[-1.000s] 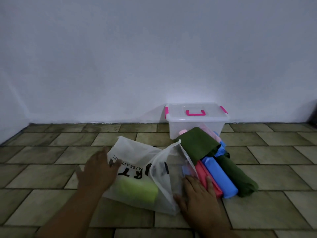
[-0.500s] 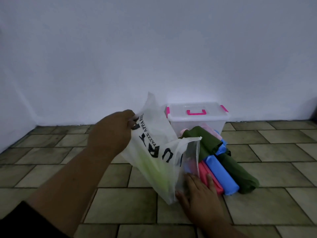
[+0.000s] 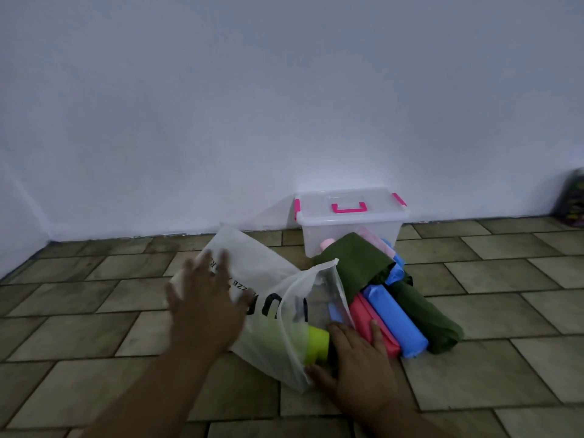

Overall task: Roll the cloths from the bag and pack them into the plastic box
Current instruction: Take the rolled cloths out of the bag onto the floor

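Note:
A translucent white bag (image 3: 268, 289) with black lettering lies on the tiled floor. A lime green rolled cloth (image 3: 317, 344) pokes out of its open mouth. My left hand (image 3: 205, 308), blurred, is spread over the bag's left side with straight fingers. Flat on the floor at the bag's mouth lies my right hand (image 3: 357, 365), touching the pink roll (image 3: 376, 327). Beside it lie a blue roll (image 3: 395, 320) and dark green cloths (image 3: 357, 263). A clear plastic box (image 3: 350, 222) with pink clips and handle stands shut against the wall.
A white wall runs behind the box. A dark patterned object (image 3: 573, 197) sits at the far right by the wall. Bare tiled floor (image 3: 79, 311) extends left and right of the pile.
My left hand had lifted the bag by its bottom corner; now the bag is back down and that hand is spread flat over it. The lime cloth has slid out of the bag's mouth.

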Tool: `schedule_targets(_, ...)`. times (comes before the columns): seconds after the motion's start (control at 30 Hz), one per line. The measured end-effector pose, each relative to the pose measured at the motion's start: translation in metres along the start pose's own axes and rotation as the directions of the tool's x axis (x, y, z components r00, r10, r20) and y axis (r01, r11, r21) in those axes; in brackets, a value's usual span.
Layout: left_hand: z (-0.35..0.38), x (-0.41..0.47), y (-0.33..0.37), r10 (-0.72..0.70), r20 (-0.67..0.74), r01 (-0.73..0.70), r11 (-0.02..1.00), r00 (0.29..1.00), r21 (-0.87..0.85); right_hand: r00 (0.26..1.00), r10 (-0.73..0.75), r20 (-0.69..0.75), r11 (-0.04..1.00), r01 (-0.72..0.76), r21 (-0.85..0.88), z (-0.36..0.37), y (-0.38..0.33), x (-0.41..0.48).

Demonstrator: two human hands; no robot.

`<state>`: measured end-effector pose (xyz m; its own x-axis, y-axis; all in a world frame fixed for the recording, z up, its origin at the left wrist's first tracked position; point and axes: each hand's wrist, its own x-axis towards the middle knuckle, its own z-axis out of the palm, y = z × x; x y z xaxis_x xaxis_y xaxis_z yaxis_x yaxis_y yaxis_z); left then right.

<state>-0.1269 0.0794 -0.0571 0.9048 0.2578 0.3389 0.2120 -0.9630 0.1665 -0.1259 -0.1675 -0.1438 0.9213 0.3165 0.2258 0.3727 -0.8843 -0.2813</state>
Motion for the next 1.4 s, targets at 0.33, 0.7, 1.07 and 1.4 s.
schedule_targets(0.33, 0.061, -0.048, 0.017, 0.285, 0.506, -0.282, 0.956, 0.814, -0.086, 0.986, -0.149, 0.078, 0.981, 0.137, 0.136, -0.017, -0.019, 0.023)
schedule_targets(0.7, 0.071, -0.002, -0.005, -0.116, 0.407, 0.18, 0.976, 0.906, -0.124, 0.905, -0.031, -0.424, 0.97, 0.129, 0.206, -0.049, 0.018, 0.032)
schedule_targets(1.07, 0.05, 0.112, 0.091, -0.329, 0.801, 0.845, -0.014, 0.5, -0.534, 0.969, -0.212, -0.124, 0.944, 0.17, -0.283, -0.018, -0.008, 0.057)
schedule_targets(1.4, 0.012, 0.102, 0.066, 0.166, 0.618, -0.007, 0.968, 0.769, -0.25, 0.98, -0.09, 0.18, 0.971, 0.127, -0.203, -0.037, -0.007, 0.079)
